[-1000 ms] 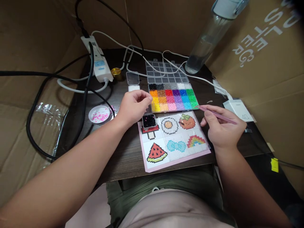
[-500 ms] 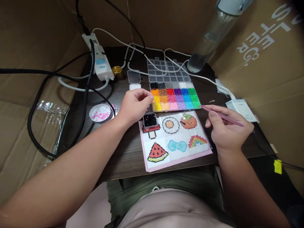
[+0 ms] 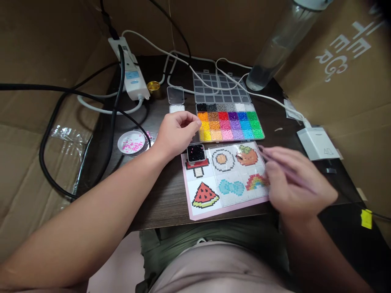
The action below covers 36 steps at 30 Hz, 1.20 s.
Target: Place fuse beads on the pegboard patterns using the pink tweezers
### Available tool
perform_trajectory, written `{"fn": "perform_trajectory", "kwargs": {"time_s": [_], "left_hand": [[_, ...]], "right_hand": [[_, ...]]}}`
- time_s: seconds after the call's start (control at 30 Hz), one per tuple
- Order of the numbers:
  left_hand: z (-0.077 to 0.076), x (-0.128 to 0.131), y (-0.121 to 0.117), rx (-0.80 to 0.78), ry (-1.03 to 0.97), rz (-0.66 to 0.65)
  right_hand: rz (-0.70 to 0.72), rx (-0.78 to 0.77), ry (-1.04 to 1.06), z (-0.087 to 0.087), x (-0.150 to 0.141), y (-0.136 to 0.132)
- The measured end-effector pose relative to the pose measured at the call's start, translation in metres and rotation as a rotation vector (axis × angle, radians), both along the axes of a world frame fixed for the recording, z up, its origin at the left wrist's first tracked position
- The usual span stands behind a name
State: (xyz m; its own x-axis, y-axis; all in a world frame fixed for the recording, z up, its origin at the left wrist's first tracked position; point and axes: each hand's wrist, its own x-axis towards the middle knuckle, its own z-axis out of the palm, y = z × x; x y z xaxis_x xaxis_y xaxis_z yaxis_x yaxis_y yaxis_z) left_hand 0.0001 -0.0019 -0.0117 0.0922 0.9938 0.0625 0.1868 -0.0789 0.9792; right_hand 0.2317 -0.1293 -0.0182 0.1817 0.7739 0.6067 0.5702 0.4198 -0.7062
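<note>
My right hand (image 3: 301,183) is closed around pink tweezers (image 3: 266,153), blurred by motion, their tip by the upper right corner of a pattern sheet (image 3: 204,213). The sheet shows pixel pictures such as a watermelon, a fried egg and a rainbow; a clear pegboard (image 3: 246,198) covers its right part. My left hand (image 3: 177,134) has thumb and forefinger pinched at the left edge of a bead case (image 3: 263,134) filled with many colours. Whatever is in that pinch, I cannot make out. Just below it, a small open box (image 3: 195,153) of mostly black beads rests on the sheet.
A white dish (image 3: 131,136) of pink and white beads stands left. Behind are a power strip (image 3: 132,75), a gold cup (image 3: 154,88), a small lidded box (image 3: 176,97), loose cables and a tall bottle (image 3: 265,61). A white charger (image 3: 317,142) sits right; cardboard walls surround the table.
My right hand with the tweezers has come nearer to me, from the case's lower right corner to the sheet's right edge. My left hand keeps its pinch. The whole view has shifted slightly.
</note>
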Motion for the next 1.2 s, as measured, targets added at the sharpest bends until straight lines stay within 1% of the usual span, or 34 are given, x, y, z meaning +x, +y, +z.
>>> {"fn": "perform_trajectory", "kwargs": {"time_s": [0.03, 0.07, 0.1, 0.13, 0.17, 0.2, 0.23, 0.37, 0.47, 0.73, 1.2], "left_hand": [[0.000, 0.000, 0.000, 0.003, 0.000, 0.000], [0.000, 0.000, 0.000, 0.007, -0.002, -0.001], [0.000, 0.001, 0.000, 0.010, -0.007, -0.004], [-0.001, 0.001, 0.000, 0.012, -0.012, -0.006], [-0.001, 0.001, 0.000, 0.010, -0.017, -0.006], [-0.001, 0.001, 0.001, 0.007, -0.019, -0.005], [-0.001, 0.001, 0.001, 0.002, -0.018, -0.004], [0.000, 0.001, 0.000, 0.005, -0.014, -0.008], [0.000, 0.001, 0.000, 0.009, -0.019, -0.010], [0.001, 0.002, -0.001, 0.002, -0.006, 0.002], [0.001, 0.003, 0.000, 0.005, 0.005, 0.000]], "right_hand": [[0.030, 0.048, -0.108, 0.002, -0.008, -0.010], [0.095, 0.065, -0.185, 0.004, -0.016, -0.019], [0.180, 0.039, -0.230, 0.005, -0.024, -0.027], [0.250, 0.050, -0.244, 0.006, -0.033, -0.034], [0.266, 0.088, -0.213, 0.006, -0.040, -0.040], [0.306, 0.073, -0.225, 0.005, -0.045, -0.043], [0.322, 0.099, -0.232, 0.003, -0.050, -0.046], [0.297, 0.177, -0.288, -0.007, -0.054, -0.048], [0.311, 0.165, -0.299, -0.012, -0.052, -0.047], [0.411, 0.099, -0.287, -0.012, -0.049, -0.043], [0.429, 0.110, -0.333, -0.015, -0.052, -0.039]]}}
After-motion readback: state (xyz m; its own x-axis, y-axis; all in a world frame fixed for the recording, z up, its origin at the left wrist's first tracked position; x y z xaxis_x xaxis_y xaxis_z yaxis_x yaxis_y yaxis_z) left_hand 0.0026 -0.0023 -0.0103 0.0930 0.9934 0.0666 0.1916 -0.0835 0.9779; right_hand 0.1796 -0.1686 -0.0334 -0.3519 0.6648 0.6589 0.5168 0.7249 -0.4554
